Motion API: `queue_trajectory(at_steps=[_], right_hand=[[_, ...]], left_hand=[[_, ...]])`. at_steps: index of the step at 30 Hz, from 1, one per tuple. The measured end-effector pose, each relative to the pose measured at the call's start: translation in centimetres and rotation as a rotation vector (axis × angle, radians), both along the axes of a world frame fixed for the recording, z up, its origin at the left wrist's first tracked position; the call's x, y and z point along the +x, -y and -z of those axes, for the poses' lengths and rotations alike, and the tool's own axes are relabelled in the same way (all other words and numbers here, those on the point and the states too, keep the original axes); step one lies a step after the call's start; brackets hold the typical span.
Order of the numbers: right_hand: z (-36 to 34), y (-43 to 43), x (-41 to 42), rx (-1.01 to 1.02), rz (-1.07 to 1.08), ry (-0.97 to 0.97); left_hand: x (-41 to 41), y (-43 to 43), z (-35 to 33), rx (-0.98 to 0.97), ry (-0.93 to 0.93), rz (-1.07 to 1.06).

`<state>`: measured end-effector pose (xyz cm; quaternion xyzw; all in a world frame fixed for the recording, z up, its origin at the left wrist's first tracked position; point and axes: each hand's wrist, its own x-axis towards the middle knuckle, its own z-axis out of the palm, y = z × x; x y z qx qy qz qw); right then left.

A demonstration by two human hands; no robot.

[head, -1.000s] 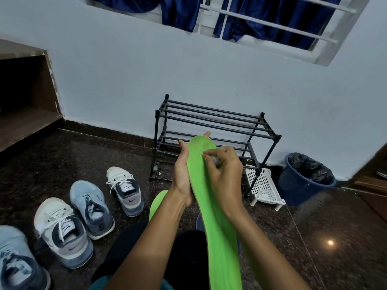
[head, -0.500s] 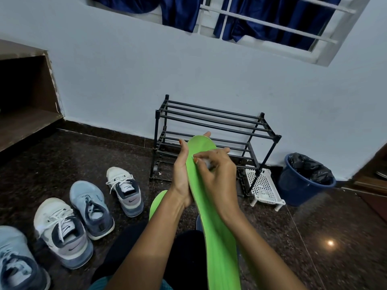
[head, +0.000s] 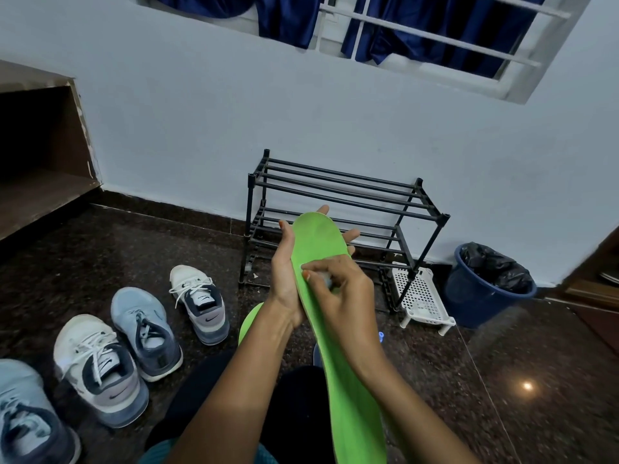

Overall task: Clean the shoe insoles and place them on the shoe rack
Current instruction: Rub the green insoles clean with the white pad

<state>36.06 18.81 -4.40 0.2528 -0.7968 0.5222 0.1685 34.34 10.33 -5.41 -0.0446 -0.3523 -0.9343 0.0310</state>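
Note:
A long bright green insole [head: 338,346] stands tilted in front of me, toe end up. My left hand [head: 288,272] supports it from behind, thumb on its left edge, fingertips showing past the toe. My right hand [head: 338,289] pinches a small whitish wad [head: 326,279] and presses it on the insole's middle. A second green insole [head: 249,324] lies on the floor, mostly hidden behind my left forearm. The black two-tier shoe rack [head: 345,195] stands against the wall just beyond, with bare shelves.
Several grey and white sneakers [head: 140,329] sit on the dark floor at the left. A white perforated plastic stand [head: 422,296] and a blue bin [head: 485,289] with a black liner are right of the rack. A wooden step lies far left.
My right hand has slid down the insole from near the toe end to its middle. The left hand's fingers now show more past the toe.

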Motion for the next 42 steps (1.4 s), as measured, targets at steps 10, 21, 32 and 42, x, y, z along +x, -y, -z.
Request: queue_trajectory(at_steps=[10, 21, 32, 42], right_hand=[[0.2, 0.0, 0.7, -0.002, -0.014, 0.03], [-0.3, 0.2, -0.6, -0.008, 0.054, 0.041], [0.6, -0.1, 1.7, -0.014, -0.034, 0.093], [0.2, 0.2, 0.3, 0.004, 0.051, 0.05]], left_hand=[[-0.1, 0.3, 0.1, 0.012, 0.004, -0.021], [-0.3, 0.1, 0.4, 0.018, -0.022, -0.015], [-0.4, 0.3, 0.2, 0.057, -0.03, -0.045], [-0.3, 0.2, 0.5, 0.019, -0.021, -0.046]])
